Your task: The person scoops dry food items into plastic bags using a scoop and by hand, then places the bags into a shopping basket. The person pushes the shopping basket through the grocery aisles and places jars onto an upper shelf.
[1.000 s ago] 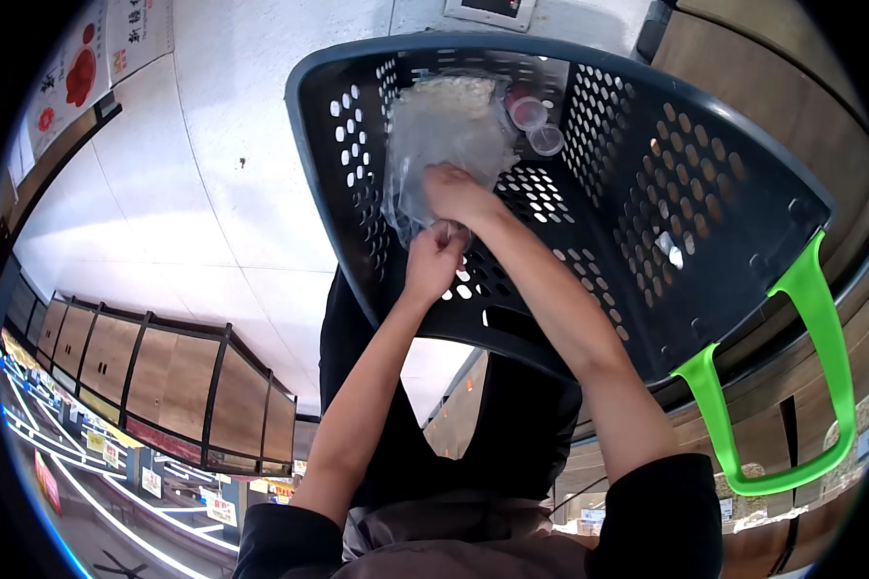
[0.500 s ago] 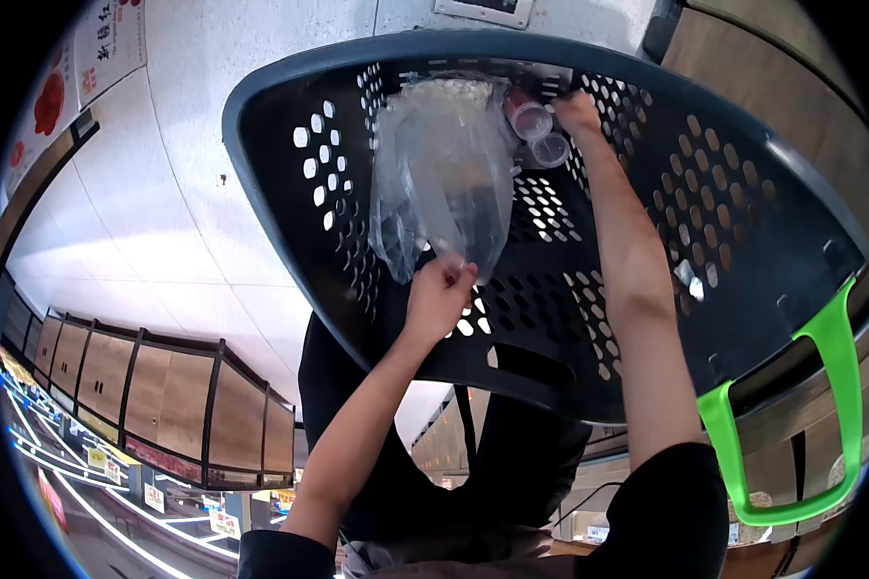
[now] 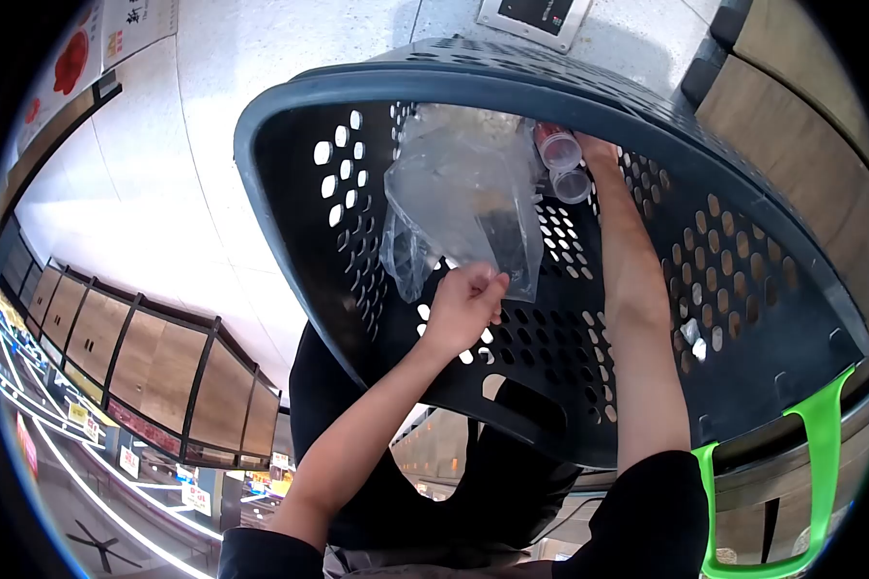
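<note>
A dark perforated shopping basket (image 3: 290, 92) is tilted in front of me. Inside lies a clear plastic bag (image 3: 454, 183) with pale, lumpy contents at its far end. My left hand (image 3: 466, 301) is closed in a pinch on the bag's near edge. Beside the bag are two small clear plastic containers, a reddish one (image 3: 558, 147) and a clear one (image 3: 571, 184). My right hand (image 3: 599, 147) reaches deep into the basket, right next to the reddish container. Its fingers are hidden by the basket rim and the container.
A bright green handle (image 3: 821, 482) hangs at the basket's right end. Pale floor (image 3: 232, 193) surrounds it, with a framed floor plate (image 3: 536, 17) at the top. Wooden cabinets (image 3: 154, 372) stand at left, and wooden panels (image 3: 792, 106) run along the right.
The basket has tipped, and its far outer wall now shows. My left hand has shifted slightly right with the bag edge. The rim now covers more of my right hand.
</note>
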Motion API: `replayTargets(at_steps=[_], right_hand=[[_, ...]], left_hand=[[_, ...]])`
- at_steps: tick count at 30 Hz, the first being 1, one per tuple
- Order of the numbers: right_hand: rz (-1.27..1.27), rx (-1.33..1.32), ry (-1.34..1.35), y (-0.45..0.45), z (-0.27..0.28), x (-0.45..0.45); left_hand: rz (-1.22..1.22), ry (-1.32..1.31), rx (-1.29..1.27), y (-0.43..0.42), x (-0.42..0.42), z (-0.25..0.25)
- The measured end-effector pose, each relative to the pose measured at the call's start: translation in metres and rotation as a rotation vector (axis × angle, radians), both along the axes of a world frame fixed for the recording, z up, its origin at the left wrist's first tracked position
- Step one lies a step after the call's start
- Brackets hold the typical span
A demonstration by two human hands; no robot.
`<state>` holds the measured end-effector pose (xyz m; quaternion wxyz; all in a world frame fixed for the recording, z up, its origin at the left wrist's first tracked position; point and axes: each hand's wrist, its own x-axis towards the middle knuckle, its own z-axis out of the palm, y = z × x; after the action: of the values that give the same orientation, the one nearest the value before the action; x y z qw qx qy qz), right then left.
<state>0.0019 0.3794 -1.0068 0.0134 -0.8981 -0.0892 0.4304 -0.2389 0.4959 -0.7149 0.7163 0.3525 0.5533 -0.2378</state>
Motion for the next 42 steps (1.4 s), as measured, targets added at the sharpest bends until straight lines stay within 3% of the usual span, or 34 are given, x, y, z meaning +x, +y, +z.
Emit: replayTargets(at_steps=[23, 42], right_hand=[[-0.156, 0.178, -0.155, 0.037, 0.009, 0.012], [-0.140, 0.395, -0.206, 0.139, 0.004, -0.028]], left_hand=[[0.148, 0.013, -0.093, 0.010, 0.019, 0.004], [0.209, 0.004, -0.101, 0.013, 0.014, 0.001]])
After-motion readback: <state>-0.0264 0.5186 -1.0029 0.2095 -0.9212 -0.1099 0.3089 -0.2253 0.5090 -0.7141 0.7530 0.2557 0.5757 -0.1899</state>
